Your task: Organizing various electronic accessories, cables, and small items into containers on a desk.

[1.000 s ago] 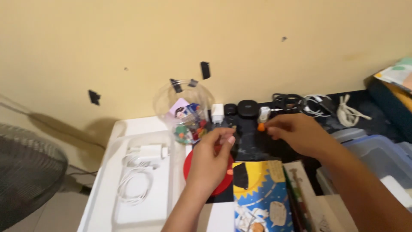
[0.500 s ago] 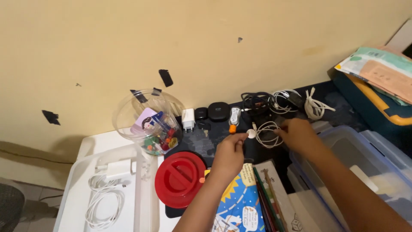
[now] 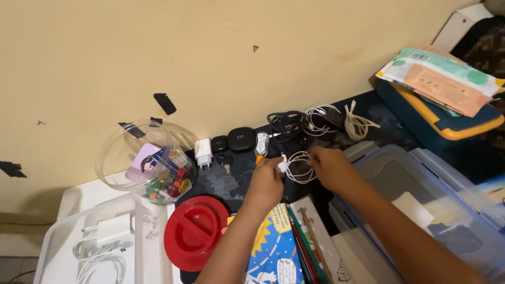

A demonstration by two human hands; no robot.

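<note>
Left hand [image 3: 265,181] pinching white puck end of coiled white cable [image 3: 300,167]; right hand [image 3: 331,168] fingers closed on coil's other side. Cable sits on dark desk mat [image 3: 231,179], mid-worktop, just in front of black cable bundle [image 3: 286,122] near back wall. Red lid [image 3: 195,231] near mat's front-left corner, clear jar [image 3: 147,158] with colourful bits at mat's left edge. White charger [image 3: 203,151], black cases along back edge. Clear plastic bin [image 3: 421,205] right of hands.

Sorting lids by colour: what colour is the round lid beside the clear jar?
Red; the round lid shows plainly in the head view.
</note>
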